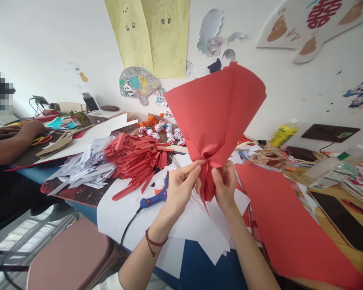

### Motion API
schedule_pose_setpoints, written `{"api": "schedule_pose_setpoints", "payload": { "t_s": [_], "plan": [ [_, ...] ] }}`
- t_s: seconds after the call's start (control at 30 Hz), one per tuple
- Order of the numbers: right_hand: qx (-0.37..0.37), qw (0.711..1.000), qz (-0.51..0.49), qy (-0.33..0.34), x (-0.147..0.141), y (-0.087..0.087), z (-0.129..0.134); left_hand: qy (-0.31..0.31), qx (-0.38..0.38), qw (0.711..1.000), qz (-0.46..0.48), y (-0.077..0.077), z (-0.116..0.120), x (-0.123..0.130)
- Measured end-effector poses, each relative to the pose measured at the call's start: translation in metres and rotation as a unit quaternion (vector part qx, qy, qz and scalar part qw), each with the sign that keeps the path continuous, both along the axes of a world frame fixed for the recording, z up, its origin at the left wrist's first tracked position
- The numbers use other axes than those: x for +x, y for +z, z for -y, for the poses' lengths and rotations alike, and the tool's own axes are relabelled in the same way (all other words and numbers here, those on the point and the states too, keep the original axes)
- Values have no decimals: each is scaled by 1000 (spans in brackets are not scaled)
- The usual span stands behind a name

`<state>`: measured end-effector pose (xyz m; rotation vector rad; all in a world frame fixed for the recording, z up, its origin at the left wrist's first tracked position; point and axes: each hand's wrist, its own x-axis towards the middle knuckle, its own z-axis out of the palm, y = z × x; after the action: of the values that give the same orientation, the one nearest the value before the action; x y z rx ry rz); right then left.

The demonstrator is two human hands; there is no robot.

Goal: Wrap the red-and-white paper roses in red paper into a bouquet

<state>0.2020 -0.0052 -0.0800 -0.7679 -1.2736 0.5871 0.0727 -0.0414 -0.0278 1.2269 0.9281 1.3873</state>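
Note:
A red paper bouquet wrap (pixel 214 112) stands upright before me, flaring wide at the top and gathered at a narrow waist. My left hand (pixel 186 183) pinches the gathered neck from the left, thumb and forefinger together. From the right, my right hand (pixel 225 183) grips the lower folded end, its thumb in front. Whether anything is inside the wrap I cannot see. Beside my left wrist a blue hot glue gun (pixel 153 199) lies on white paper sheets (pixel 124 217). Thin wires (pixel 196 199) show behind my fingers.
Left of centre lie a heap of folded red paper strips (pixel 136 157) and white strips (pixel 87 165). A large red sheet (pixel 290 213) and a phone (pixel 345 219) are at right; a yellow bottle (pixel 284 133) stands behind. Another person's hand (pixel 32 129) rests at far left.

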Motion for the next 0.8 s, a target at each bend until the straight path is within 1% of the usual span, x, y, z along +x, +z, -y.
{"api": "schedule_pose_setpoints", "payload": {
  "t_s": [0.2, 0.33, 0.53, 0.8],
  "plan": [
    [-9, 1000, -10, 13, 1, -1, -1, 7, -8, 1000, 11, -1, -1, 5],
    [-29, 1000, -13, -1, 1, -2, -1, 2, -11, 1000, 22, -2, -3, 8],
    [-36, 999, -27, 0, 0, 0, 0, 12, -5, 1000, 9, -4, -5, 10],
    [-39, 998, -43, -7, 1, -3, -3, 21, 4, 1000, -5, -8, -8, 13]
  ]
}}
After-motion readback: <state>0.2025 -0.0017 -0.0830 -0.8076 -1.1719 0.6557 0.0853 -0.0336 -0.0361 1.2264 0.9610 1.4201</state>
